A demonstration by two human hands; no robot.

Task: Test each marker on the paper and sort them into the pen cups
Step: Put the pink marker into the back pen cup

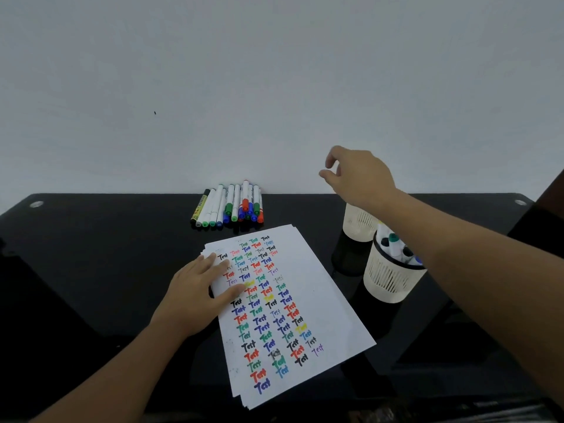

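On the black glossy table (91,270), right in the middle, lies a stack of white paper (317,288), turned a little askew, its top sheet packed with columns of the word "Test" in black, red, green, blue, yellow and purple. The left hand (198,296) rests flat on the paper's left edge, fingers straight and spread a little, thumb lying over the writing, pressing the sheets down and holding nothing.

Up at the far edge of the table, against the pale wall (274,87), sits the pile of markers (229,206), laid side by side with their caps toward us: green, blue, red, and one yellow-and-black marker at the left end. They lie well apart from both hands.

Over to the right, the right hand (357,175) hangs in the air above the far cup (358,222), a cream cup with slotted sides. Its fingers are loosely curled, thumb and forefinger apart with a small gap between them, and nothing shows between them. The forearm crosses over the near cup (390,276), cream as well with a dark rim, which stands just beside the far one and nearer to us. Inside the near cup stand several markers (396,245), white barrels with dark and green caps pointing up. Whether the far cup holds anything I can't tell; the hand and wrist cover its mouth.
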